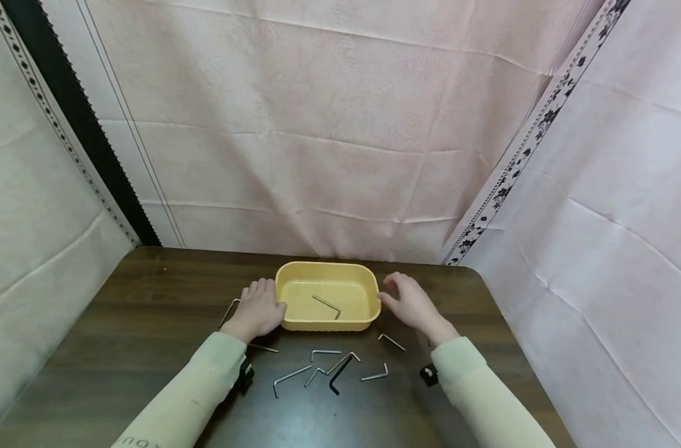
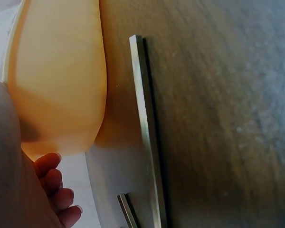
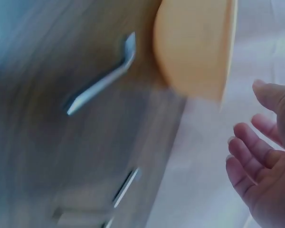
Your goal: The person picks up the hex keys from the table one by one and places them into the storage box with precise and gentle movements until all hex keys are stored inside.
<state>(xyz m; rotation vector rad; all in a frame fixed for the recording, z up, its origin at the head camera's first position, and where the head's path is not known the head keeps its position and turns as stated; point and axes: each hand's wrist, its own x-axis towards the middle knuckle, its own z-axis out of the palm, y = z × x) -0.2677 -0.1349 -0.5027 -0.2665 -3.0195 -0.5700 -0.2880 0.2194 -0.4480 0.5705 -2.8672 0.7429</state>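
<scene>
A yellow plastic tray (image 1: 328, 326) sits near the table's back edge, with one hex key (image 1: 326, 303) inside. My left hand (image 1: 259, 309) is at the tray's left end, fingers extended alongside it and thumb touching near the rim; its fingertips (image 2: 52, 180) show beyond the tray's wall in the left wrist view. My right hand (image 1: 410, 302) is at the tray's right end, fingers loosely bent and holding nothing. The right wrist view shows it apart from the tray (image 3: 194, 47). A hex key (image 1: 392, 342) lies below the right hand. Another hex key (image 1: 228, 313) is partly hidden by my left hand.
Several silver hex keys, such as one L-shaped key (image 1: 291, 376), and a black hex key (image 1: 340, 374) lie scattered in front of the tray on the dark wooden table (image 1: 166, 323). Pale cloth (image 1: 318, 124) hangs behind the table and at both sides.
</scene>
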